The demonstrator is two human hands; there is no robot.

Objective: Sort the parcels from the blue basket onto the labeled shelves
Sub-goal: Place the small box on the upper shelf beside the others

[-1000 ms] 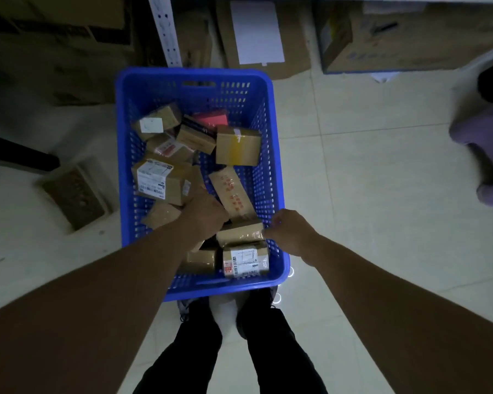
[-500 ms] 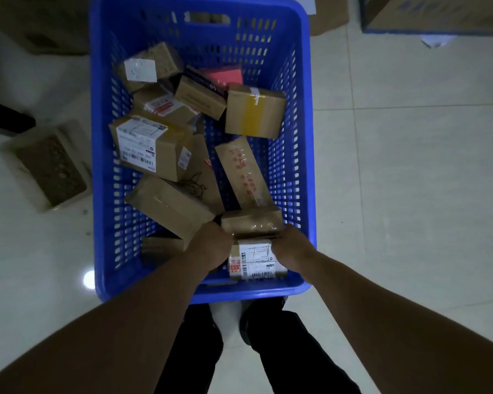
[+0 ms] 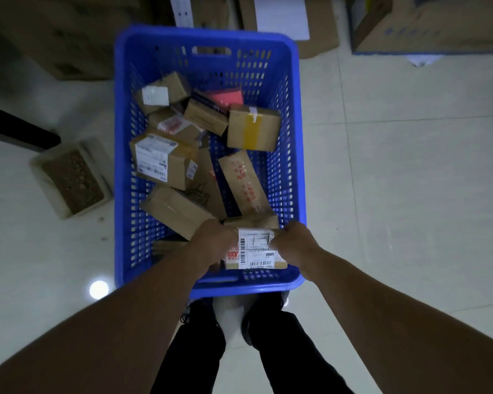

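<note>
Parcel of brown cardboard (image 3: 255,248), small and boxy, with a white barcode label on top: lying in the near right corner of the blue perforated plastic basket (image 3: 205,31) and being clamped from both ends. Gripping its left end with the curled fingers of the left hand (image 3: 214,241). Gripping its right end with the curled fingers of the right hand (image 3: 292,241), thumb pressing on the edge of the label. Hiding the fingertips under the knuckles, so not showing how deep the hold goes. Looking barely raised, if raised at all.

Touching, or nearly so, a second plain brown box (image 3: 251,220) just beyond it. Leaving untouched farther in:
- a long brown box with red printing (image 3: 244,182);
- a squarish box banded with yellow tape (image 3: 252,127);
- a box with a large white shipping label (image 3: 162,160);
- a flat plain box (image 3: 177,209) towards the near left corner;
- a pink packet (image 3: 228,96) by the far wall;
- several more, heaped loosely.

Judging the sort as far from finished: handling one parcel only, with roughly ten waiting in the basket and none showing as already shelved. Seeing of the shelving only a white perforated upright (image 3: 182,9) past the basket's far edge, with no shelf labels in view. Probably needing next to lift this parcel out, read its label and carry it across.

Standing on a pale tiled floor (image 3: 396,194), with large cardboard cartons (image 3: 427,24) along the far side and a shallow tray of brown granules (image 3: 71,180) off the basket's left wall.
</note>
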